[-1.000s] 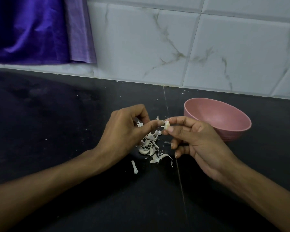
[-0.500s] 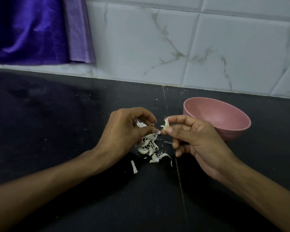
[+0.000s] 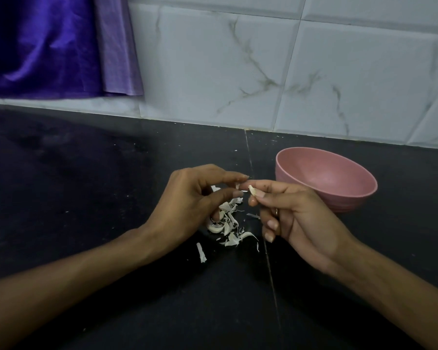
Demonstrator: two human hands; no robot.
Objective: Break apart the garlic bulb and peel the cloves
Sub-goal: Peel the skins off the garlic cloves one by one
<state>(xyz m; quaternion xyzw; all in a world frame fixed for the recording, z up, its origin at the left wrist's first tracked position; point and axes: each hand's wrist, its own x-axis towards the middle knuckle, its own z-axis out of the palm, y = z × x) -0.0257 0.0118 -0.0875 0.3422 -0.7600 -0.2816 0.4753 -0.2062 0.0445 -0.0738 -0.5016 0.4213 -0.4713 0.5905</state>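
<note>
One small garlic clove (image 3: 252, 190) pinched in my right hand (image 3: 296, 218) grip, left hand (image 3: 195, 200) fingertips loosely curled just beside it holding nothing; slick skin could squirt it down among the peels (image 3: 225, 223) on the surface (image 3: 86, 185) below, short of the pink bowl (image 3: 325, 179) behind.

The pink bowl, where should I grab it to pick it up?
Take the pink bowl by its rim on the near right side, thumb inside and fingers outside. It stands upright and open on the black counter, it has no handle, and its wall curves in toward the base, so the rim looks like the easiest grip. The right hand is nearest but now pinches a garlic clove.
</note>
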